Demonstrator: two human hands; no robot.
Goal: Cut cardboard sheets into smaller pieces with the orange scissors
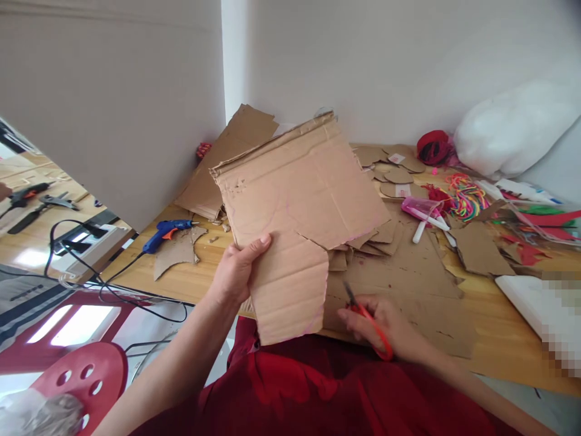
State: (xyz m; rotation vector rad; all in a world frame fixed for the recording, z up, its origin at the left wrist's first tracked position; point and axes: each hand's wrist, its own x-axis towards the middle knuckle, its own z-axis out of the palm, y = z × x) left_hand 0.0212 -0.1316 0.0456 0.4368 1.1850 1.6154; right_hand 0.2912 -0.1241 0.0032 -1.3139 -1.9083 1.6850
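Note:
My left hand [236, 269] grips a large brown cardboard sheet [299, 200] by its lower left edge and holds it up, tilted, over the wooden table [200, 278]. Faint pink lines run across the sheet, and its lower right part is cut away in a jagged step. My right hand [385, 327] holds red-handled scissors [365, 315] low at the table's near edge, to the right of the sheet. The blades point up and left toward the cut edge without touching it.
A blue glue gun [166, 232] with a black cable lies at the left beside a cardboard scrap. Cardboard offcuts [481, 251], coloured cords [465, 197], red yarn [433, 147] and white stuffing [512, 130] crowd the right. A red stool [82, 378] stands lower left.

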